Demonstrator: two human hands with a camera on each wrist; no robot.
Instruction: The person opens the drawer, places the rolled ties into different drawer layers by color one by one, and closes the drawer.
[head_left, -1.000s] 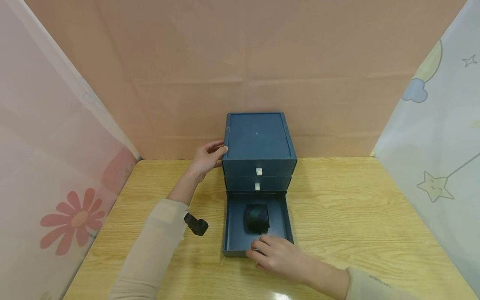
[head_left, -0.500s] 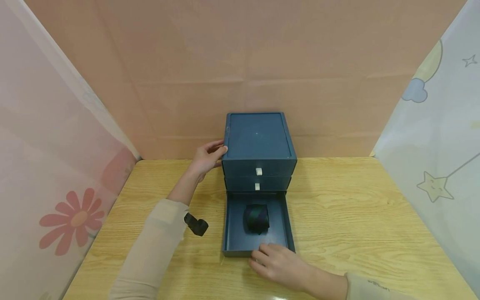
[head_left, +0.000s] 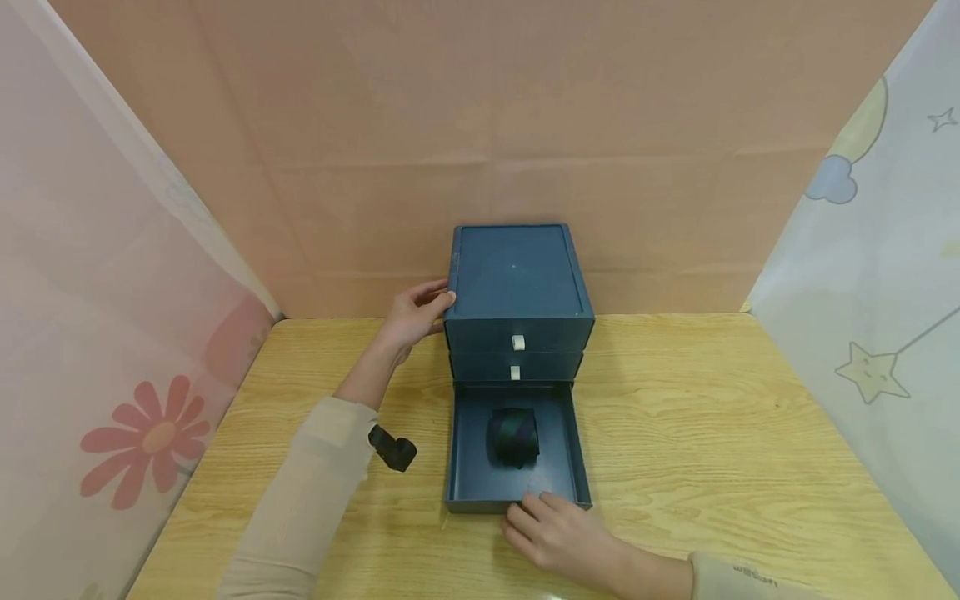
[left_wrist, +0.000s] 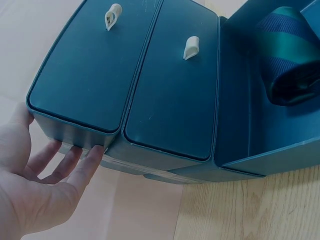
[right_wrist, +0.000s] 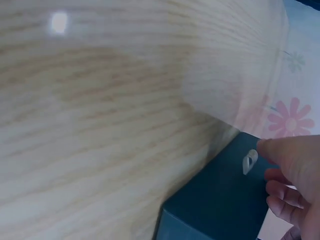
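Head view: dark blue three-drawer plastic cabinet [head_left: 516, 283] at the back of the light wooden table [head_left: 712, 417], bottom drawer [head_left: 461, 450] pulled fully out, rolled green-and-navy striped tie [head_left: 514, 437] lying near its middle. Left hand [head_left: 412, 315] laid against the cabinet's left side, fingers straight, gripping nothing. Right hand [head_left: 558, 533] at the drawer's front wall, fingertips touching it, fingers loosely bent.

Left wrist view: fingers [left_wrist: 75, 167] extended along the cabinet's lower edge, thumb at the corner; two small white pull tabs [left_wrist: 113, 15] on the closed upper drawers; tie [left_wrist: 287, 55] in the open drawer beside them.

Right wrist view: thumb tip beside the white tab [right_wrist: 249, 161] on the drawer front [right_wrist: 220, 200]; whether pinched, cannot tell.
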